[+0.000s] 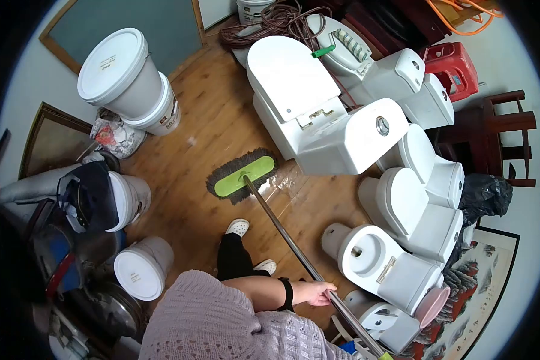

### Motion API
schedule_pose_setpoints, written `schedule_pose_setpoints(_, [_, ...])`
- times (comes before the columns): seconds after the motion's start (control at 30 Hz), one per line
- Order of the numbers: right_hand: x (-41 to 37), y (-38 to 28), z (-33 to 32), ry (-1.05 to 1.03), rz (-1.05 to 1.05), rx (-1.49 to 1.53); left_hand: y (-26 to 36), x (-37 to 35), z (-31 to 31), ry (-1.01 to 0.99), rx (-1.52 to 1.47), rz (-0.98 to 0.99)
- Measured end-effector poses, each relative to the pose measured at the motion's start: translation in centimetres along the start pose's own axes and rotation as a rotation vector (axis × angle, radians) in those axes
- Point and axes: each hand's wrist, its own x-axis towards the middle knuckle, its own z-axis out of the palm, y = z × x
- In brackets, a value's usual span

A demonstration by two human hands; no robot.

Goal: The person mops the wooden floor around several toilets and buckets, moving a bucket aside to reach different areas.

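Note:
My left hand (319, 293), with a dark band at its wrist, is closed around the metal pole of a mop (282, 231). The pole runs from the lower right up to a flat green mop head (244, 176) with dark grey fringe, which lies on the wooden floor (192, 162). Beside the mop head, some shiny clear scraps (285, 183) lie on the floor. A knitted sleeve (300, 336) reaches toward the pole's lower end, but my right hand is out of view.
White toilets (318, 114) crowd the right side. White lidded buckets (141, 273) stand at left, two of them stacked (117, 69). A coiled hose (273, 24) lies at the back, a red plastic stool (453, 72) at upper right. A pink basin (432, 306) sits beside a toilet.

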Motion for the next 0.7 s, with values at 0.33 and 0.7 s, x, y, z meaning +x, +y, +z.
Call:
schedule_pose_setpoints(0.33, [10.2, -10.7, 8.9, -0.141, -0.291, 0.085, 14.6, -4.7, -12.0, 0.221, -0.005, 0.604])
schedule_pose_setpoints(0.7, [11.7, -21.5, 11.9, -0.525, -0.497, 0.468, 21.4, -14.6, -14.4, 1.376, 0.119, 1.357])
